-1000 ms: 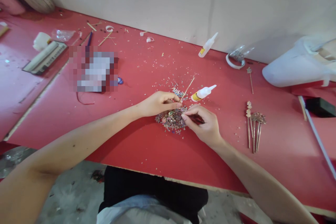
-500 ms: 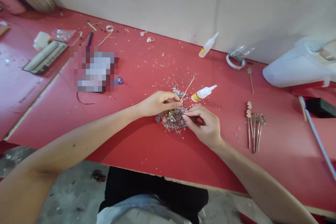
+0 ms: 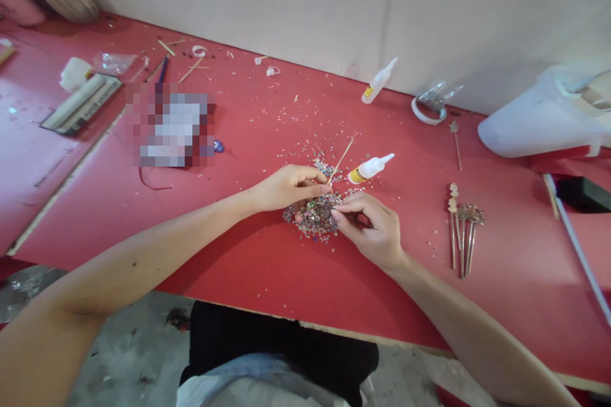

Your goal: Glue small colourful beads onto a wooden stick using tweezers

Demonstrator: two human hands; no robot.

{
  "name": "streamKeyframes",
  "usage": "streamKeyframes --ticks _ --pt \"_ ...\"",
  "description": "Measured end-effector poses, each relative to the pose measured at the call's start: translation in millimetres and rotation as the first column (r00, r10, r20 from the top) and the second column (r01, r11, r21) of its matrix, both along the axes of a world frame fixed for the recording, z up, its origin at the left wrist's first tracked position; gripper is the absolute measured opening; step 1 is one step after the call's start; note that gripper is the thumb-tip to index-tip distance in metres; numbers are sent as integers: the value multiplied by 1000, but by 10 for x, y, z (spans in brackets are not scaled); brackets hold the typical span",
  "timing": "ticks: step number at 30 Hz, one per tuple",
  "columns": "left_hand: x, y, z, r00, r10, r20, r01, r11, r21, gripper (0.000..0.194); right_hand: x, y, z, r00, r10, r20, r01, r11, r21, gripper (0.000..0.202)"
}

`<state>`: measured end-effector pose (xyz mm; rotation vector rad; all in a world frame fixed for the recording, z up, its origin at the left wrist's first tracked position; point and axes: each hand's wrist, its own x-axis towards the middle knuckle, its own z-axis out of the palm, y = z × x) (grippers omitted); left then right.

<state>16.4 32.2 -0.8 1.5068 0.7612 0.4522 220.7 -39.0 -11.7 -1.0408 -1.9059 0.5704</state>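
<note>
The bare left hand (image 3: 289, 187) pinches a thin, straight, gold-coloured stick (image 3: 340, 161) above a loose, glittering, multicoloured pile of tiny pieces (image 3: 317, 229), probably to steady it. The bare right hand's (image 3: 375, 222) thumb and forefinger press together at the pile's right edge; what they grip, if anything, I cannot tell. Right of the pile, 1 white, yellow-labelled plastic bottle (image 3: 370, 169) lies, likely for easy reach.

Soft light on the red tabletop (image 3: 267, 267), which paled with glare at the left, a milder sheen at the right, a faint dark streak down the wall (image 3: 286, 6), the white bin (image 3: 525, 117) at far right looked stretched, the small glittery pieces (image 3: 317, 226) were indistinct.
</note>
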Motion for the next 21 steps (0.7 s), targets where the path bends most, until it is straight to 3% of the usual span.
streamKeyframes --ticks 21 --pt "7 -5 -4 1000 -1 21 2 998 -56 23 5 18 -25 999 32 -7 -32 999 6 11"
